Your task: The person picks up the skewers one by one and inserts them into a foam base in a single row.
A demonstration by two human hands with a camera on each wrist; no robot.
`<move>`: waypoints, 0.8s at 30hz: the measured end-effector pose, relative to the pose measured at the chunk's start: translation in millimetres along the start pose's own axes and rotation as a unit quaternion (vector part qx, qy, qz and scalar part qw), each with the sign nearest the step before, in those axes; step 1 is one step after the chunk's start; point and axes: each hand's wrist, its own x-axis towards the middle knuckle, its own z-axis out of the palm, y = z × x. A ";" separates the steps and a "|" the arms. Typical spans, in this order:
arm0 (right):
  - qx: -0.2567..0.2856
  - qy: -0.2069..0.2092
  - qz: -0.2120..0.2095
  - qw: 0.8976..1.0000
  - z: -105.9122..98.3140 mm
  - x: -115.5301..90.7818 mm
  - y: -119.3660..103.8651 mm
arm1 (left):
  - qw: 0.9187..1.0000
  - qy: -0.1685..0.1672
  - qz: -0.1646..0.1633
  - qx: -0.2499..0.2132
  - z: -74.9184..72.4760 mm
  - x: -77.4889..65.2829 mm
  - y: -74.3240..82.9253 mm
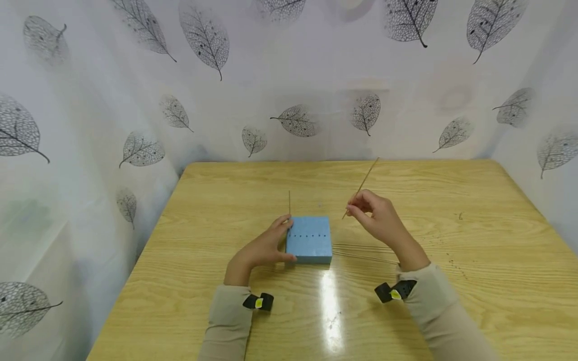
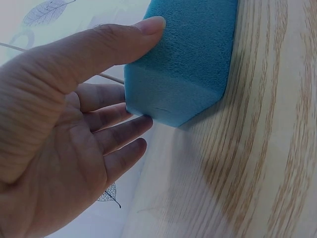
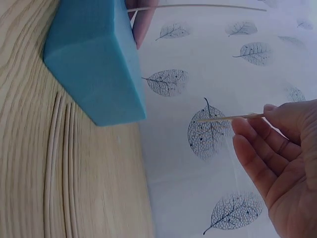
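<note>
A blue foam block (image 1: 309, 245) with a row of small dark holes across its top sits on the table. My left hand (image 1: 266, 243) holds the block at its left side, thumb at the near corner and fingers at the far one. One thin stick (image 1: 289, 200) stands upright in the block's leftmost hole, close by those fingers. Right of the block and above the table, my right hand (image 1: 377, 215) pinches another thin stick (image 1: 369, 172) between thumb and fingertips. That stick tilts, its lower end pointing toward the block; in the right wrist view its tip (image 3: 210, 119) juts past the fingers.
Several more thin sticks (image 1: 361, 249) lie on the wooden table (image 1: 180, 301) right of the block, partly under my right forearm. Small dark specks (image 1: 457, 265) dot the table farther right. A leaf-printed curtain (image 1: 307, 65) hangs behind the table and along its sides.
</note>
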 end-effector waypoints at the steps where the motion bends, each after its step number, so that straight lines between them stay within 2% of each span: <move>1: 0.003 -0.001 0.000 1.000 2.0 1.2 -0.4 | 1.000 -0.001 0.000 0.002 0.2 0.1 -0.5; 14: 0.043 -0.027 -0.037 0.998 33.6 18.0 -14.1 | 1.000 -0.001 0.010 0.015 0.0 2.9 -3.6; 20: 0.066 -0.063 -0.023 0.996 49.0 23.5 -17.9 | 1.000 0.000 0.009 0.013 0.3 3.0 -4.1; 24: 0.080 -0.082 -0.032 0.993 59.5 25.2 -17.7 | 1.000 0.003 0.006 0.008 0.4 2.6 -3.3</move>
